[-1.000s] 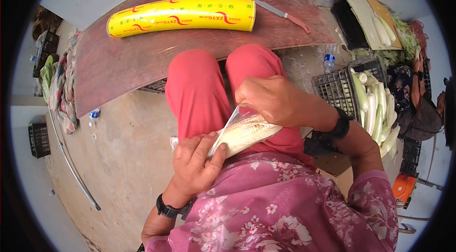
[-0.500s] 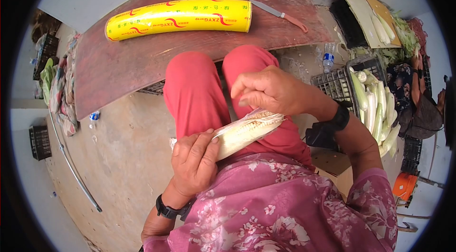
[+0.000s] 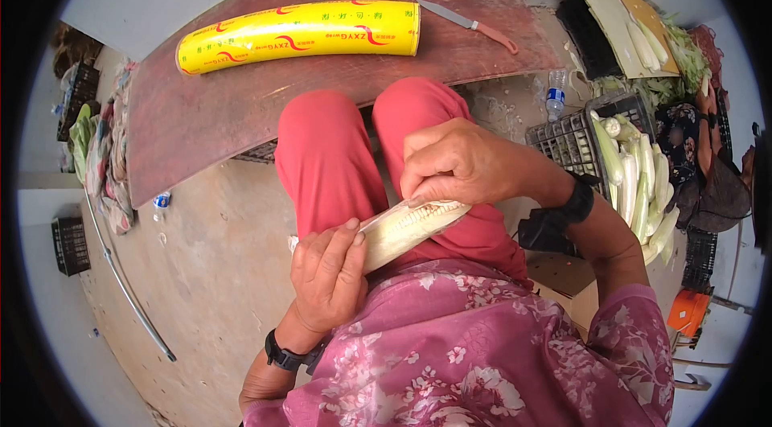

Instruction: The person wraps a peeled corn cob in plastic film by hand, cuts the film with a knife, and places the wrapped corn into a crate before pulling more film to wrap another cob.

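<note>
Left hand (image 3: 328, 278) closed round husked corn ear (image 3: 402, 231) above lap; right hand (image 3: 458, 166) pinching clear film (image 3: 404, 207) near kernels. Best keep left grip light, draw film snug, flat, avoiding tears.

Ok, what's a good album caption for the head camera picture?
Bare left hand holding a pale, part-husked corn cob; bare right hand pinching at its upper edge.

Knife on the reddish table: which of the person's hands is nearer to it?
Right. The right hand is at the corn cob's upper end, below the knife in view; the left hand grips the lower end, farther off and nearer the body.
</note>
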Demonstrator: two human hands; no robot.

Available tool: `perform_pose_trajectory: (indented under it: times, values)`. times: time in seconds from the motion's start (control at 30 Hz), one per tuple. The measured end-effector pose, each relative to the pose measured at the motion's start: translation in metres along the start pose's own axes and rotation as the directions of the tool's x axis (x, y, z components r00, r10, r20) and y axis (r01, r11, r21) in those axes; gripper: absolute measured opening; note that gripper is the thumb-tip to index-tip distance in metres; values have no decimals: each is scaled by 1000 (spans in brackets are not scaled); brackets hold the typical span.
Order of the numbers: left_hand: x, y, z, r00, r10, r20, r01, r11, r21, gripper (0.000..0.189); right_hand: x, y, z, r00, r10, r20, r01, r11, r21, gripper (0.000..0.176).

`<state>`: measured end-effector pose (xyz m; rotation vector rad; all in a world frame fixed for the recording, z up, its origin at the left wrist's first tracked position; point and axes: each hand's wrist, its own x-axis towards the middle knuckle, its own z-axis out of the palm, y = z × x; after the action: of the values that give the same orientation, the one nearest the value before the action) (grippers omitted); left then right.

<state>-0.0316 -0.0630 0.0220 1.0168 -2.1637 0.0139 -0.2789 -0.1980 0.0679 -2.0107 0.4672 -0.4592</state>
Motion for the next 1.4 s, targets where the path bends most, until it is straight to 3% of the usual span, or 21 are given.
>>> perform_pose_trajectory:
  times: [0.17, 0.23, 0.27, 0.47, 0.83, 0.93, 1.17, 1.4]
  values:
    - [2, 2, 2, 998, -53, -13, 53, 999, -3, 41, -10, -12, 4, 996, 69, -64, -74, 995, -73, 10]
    - [2, 0, 3, 999, -28, -16, 27, 999, -17, 44, -13, -7, 6, 996, -47, -73, 23, 954, -300, 8]
    - [3, 1, 2, 1000, -22, 10, 22, 1000, -14, 46, -15, -5, 6, 992, -104, -69, 67, 910, -410, 8]
    - [15, 6, -10, 976, 19, 219, -33, 998, 59, 48, -15, -11, 7, 989, -115, -90, 46, 833, -551, 9]
    - [36, 19, -20, 879, -114, 462, 91, 993, 72, 55, -13, -7, 6, 970, -228, -82, 135, 789, -600, 12]
    - [43, 23, -19, 855, -93, 509, 42, 993, 110, 56, -12, -9, 8, 957, -271, -101, 171, 811, -560, 11]
    - [50, 21, -15, 836, -78, 544, 78, 997, 23, 63, -18, -10, 9, 942, -304, -141, 188, 828, -528, 12]
    - [51, 17, -15, 843, -94, 530, 135, 990, -40, 67, -27, -5, 4, 909, -306, -284, 91, 808, -582, 11]
